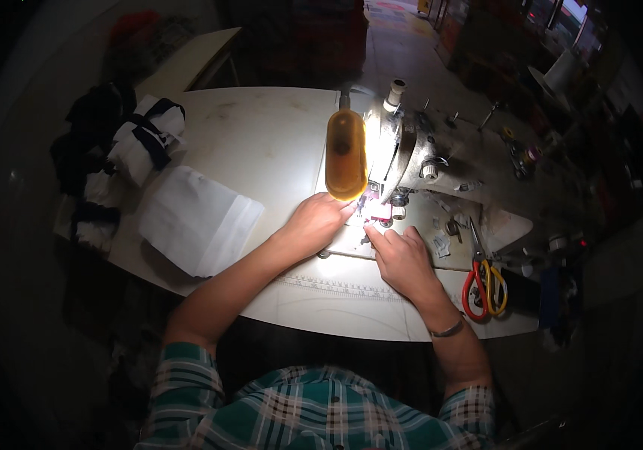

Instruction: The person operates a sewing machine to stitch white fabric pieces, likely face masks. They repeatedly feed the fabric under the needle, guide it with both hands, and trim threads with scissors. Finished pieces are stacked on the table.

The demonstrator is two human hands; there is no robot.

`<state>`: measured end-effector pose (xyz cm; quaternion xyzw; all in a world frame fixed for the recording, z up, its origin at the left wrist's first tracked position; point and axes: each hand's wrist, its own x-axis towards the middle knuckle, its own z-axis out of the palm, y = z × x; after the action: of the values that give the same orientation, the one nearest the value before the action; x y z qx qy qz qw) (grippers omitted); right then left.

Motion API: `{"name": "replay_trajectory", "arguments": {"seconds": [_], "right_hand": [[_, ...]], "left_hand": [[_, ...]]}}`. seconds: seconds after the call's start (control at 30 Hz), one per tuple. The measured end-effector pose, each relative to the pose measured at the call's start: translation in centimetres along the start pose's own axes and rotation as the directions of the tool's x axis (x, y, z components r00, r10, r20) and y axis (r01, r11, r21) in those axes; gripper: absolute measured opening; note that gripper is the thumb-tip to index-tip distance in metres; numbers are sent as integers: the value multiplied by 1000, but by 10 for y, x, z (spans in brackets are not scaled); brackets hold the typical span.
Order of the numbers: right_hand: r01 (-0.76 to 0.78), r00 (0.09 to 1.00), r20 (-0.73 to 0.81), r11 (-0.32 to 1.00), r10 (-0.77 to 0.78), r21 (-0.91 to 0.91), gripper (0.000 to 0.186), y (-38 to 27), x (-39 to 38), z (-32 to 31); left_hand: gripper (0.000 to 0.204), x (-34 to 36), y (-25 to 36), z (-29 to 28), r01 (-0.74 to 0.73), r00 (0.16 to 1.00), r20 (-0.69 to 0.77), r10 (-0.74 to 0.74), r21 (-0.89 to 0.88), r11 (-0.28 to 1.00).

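Observation:
Both my hands meet at the needle area (pixel 366 210) of a sewing machine (pixel 430 150), under bright light. My left hand (pixel 317 223) comes in from the left, its fingers bent toward the needle and partly covered by an amber oval piece (pixel 346 157) hanging above. On the near right of the needle, my right hand (pixel 405 261) has its thumb and forefinger pinched together, the other fingers curled. Glare and small size hide what the fingertips hold. A small pinkish-red part (pixel 378 213) shows beside the presser foot.
White folded fabric (pixel 197 217) lies left of my left forearm, with black-and-white fabric bundles (pixel 137 146) behind it. Scissors (pixel 479 289) with red and yellow handles lie at the right. A printed ruler strip (pixel 336 287) runs along the near side of the white table (pixel 261 127).

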<state>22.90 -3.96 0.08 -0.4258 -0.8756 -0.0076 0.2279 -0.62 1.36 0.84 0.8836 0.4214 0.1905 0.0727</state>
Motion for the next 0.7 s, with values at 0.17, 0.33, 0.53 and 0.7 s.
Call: {"name": "replay_trajectory", "arguments": {"seconds": [0.17, 0.33, 0.53, 0.7], "right_hand": [[0, 1000, 21, 1000, 0, 18, 38, -4, 2, -8], [15, 1000, 9, 999, -15, 45, 36, -5, 2, -11], [14, 1000, 16, 999, -14, 37, 37, -3, 0, -12], [28, 999, 31, 999, -29, 17, 36, -2, 3, -13]], "left_hand": [[33, 5, -8, 16, -3, 993, -116, 7, 35, 999], [14, 16, -11, 21, 22, 994, -111, -4, 160, 987], [22, 42, -8, 16, 165, 973, -159, -168, -30, 986], [35, 58, -19, 30, 183, 941, -303, -148, 90, 979]]}}
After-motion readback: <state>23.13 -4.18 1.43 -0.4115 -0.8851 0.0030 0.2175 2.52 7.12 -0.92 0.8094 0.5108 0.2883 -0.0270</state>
